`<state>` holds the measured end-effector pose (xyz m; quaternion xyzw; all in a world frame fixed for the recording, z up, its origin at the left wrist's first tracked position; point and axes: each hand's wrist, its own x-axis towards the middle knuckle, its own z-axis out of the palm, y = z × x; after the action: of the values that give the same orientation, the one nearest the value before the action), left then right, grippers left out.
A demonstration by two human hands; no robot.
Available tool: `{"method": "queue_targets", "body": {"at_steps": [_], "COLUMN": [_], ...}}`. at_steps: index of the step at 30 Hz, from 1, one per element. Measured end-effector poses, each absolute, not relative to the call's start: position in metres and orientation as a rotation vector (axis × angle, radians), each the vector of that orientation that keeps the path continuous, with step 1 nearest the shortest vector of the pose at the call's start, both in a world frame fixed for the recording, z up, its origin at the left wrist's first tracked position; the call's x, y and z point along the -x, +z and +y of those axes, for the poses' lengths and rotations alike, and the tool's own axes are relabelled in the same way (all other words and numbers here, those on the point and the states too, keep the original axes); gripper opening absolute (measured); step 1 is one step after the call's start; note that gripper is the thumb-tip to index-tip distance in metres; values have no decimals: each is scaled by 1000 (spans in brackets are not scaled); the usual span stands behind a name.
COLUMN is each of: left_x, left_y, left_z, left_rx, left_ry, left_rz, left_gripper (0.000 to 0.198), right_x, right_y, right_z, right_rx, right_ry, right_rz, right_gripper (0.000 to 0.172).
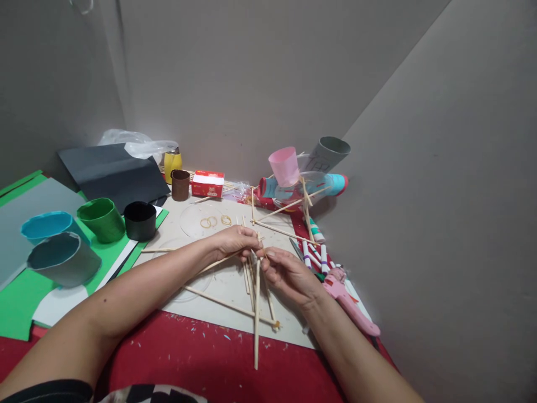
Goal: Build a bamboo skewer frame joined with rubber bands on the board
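My left hand (237,242) is closed on the crossing ends of wooden chopsticks (257,313), above the middle of the white board. One of these sticks points down toward the table's front edge. Close against it, my right hand (290,275) pinches at the same joint; a thin yellowish strand, perhaps a rubber band, seems to be between its fingertips. Another chopstick (229,304) slants from the left to a corner bound with a yellowish band (276,324). Several loose rubber bands (210,222) lie beyond my hands. My fingers partly hide the joint.
Paper cups stand at left: blue, grey, green (102,220) and black (140,221). A red box (208,184) and brown cup (180,186) sit behind. At right are a chopstick frame (279,210), pink cup (284,167), markers (324,258) and pink glue gun (352,305), beside the wall.
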<state>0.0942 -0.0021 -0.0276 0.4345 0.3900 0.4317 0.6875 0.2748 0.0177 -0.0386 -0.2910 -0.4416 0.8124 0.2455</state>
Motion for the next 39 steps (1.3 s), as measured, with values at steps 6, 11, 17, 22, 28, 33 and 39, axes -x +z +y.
{"method": "queue_targets", "body": {"at_steps": [6,11,17,22,28,33,39], "left_x": [-93,-95,-100,-105,-109,-109,-114], "left_y": [-24,-23,-28,-26,-28,-33,-35], "left_z": [-3,-6,-6,-9,-12,-11,-13], "left_rx": [-949,-977,-1035,-1085,-1115,-1171,-1231], "left_ry": [937,859,884,913,930,918,880], "left_rz": [947,905,946,1003,982,1034,1139], "left_gripper": [23,25,22,17,22,24,20], "right_x": [-282,-283,-276,-273,-271,-271,-267], "right_y": [-28,-27,-17,-17,-18,-17,-14], "right_z": [25,32,27,31,36,37,32], "right_rx": [877,987,1041,1093,1044,1043,1091], "right_ry": [1975,1626,1353,1195,1281,1354,1497], "right_rz": [-1316,-1467,-1681,-1820,-1885,-1949,-1897], "right_gripper": [30,40,39,39,33,22,16]}}
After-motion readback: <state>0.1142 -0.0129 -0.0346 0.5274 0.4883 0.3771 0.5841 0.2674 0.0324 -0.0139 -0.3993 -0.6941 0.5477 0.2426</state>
